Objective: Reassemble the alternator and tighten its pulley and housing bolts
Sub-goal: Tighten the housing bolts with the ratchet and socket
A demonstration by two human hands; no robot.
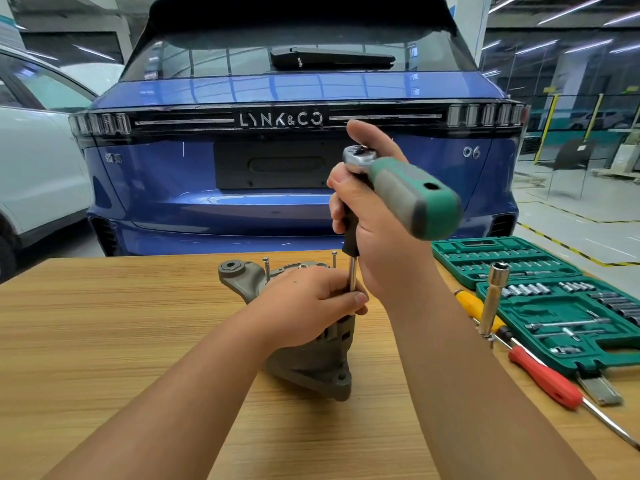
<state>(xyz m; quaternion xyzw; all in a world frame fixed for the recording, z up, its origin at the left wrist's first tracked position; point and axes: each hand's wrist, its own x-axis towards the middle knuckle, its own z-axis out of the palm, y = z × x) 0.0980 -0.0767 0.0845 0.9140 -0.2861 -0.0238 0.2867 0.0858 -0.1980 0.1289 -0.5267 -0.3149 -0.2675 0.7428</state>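
Alternator (311, 368) upright at table (104, 341) centre. Left hand (308, 303) curled round its top, fingers pinching extension bar (352, 275). Right hand (377, 220), at 1 o'clock of alternator, wraps the bar's black grip under ratchet (408, 188). 2 bolts (266, 266) stand at 12 o'clock. Socket set case (554, 299), 2 screwdrivers (543, 375) at 3 o'clock.

Wood-grain bench (104, 341), foreground. Blue car (284, 188), rear end just beyond the bench's far edge. White car (31, 174), past the far left corner. Pale floor (571, 223) with yellow-and-black line markings, right. Long ceiling strip lights (568, 10). Yellow posts (549, 126), glass partitions, right background.
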